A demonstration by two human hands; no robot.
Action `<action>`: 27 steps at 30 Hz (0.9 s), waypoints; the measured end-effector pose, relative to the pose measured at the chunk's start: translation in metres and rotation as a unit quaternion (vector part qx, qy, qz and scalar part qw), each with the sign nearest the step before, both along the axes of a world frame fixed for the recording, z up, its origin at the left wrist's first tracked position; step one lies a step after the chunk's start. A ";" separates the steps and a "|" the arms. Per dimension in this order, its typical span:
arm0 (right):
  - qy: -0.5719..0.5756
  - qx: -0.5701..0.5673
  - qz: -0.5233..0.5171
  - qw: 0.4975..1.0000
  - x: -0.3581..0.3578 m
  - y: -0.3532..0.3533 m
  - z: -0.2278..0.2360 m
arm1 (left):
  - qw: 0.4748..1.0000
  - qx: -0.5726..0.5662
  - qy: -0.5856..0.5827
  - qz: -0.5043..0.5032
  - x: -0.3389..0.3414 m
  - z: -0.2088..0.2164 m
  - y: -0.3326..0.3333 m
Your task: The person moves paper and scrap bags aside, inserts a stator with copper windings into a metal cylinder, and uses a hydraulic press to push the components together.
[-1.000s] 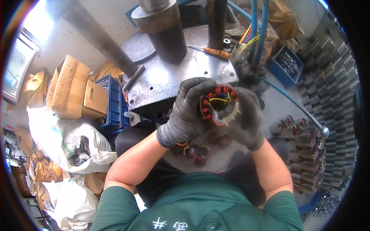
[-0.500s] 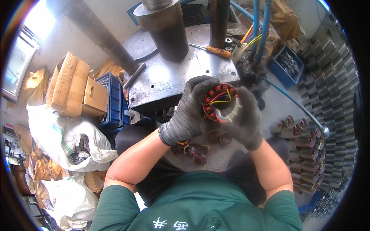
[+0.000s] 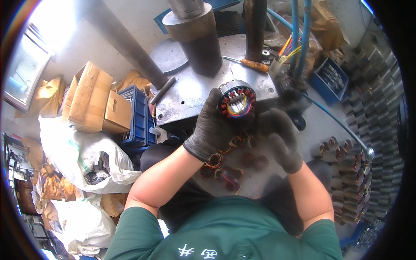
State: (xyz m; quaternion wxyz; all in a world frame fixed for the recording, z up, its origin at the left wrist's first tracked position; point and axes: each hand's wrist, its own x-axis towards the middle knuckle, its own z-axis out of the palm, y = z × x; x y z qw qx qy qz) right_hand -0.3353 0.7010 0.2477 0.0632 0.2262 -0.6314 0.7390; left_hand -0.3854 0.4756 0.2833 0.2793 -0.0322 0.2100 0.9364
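My left hand (image 3: pixel 206 130), in a dark grey work glove, is closed around a motor stator (image 3: pixel 236 86). The stator is a short steel ring with red winding ends facing me; yellow, blue and red wires curl across its opening. It sits over the front edge of the metal press bed (image 3: pixel 195 93). Beside it, to the right, my gloved right hand (image 3: pixel 279 136) is slightly blurred, with thumb and fingers apart and no object visible in it. Below both hands, more stators (image 3: pixel 229 175) with coloured wires lie on the floor between my knees.
A wooden-handled screwdriver (image 3: pixel 253 65) and a short metal bar (image 3: pixel 163 90) lie on the bed beneath a thick press ram (image 3: pixel 201 52). Stacked steel cylinders (image 3: pixel 372 99) fill the right side. Left are cardboard boxes (image 3: pixel 89 97), a blue crate (image 3: pixel 138 115) and white sacks (image 3: pixel 65 151).
The stator has tilted so its steel side shows, and my right hand has come away from it, down and to the right. The whole view has shifted slightly.
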 end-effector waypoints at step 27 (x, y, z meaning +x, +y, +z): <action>0.162 0.570 0.180 0.785 -0.003 -0.013 -0.033 | 0.996 0.081 -0.046 -0.002 -0.003 0.005 -0.010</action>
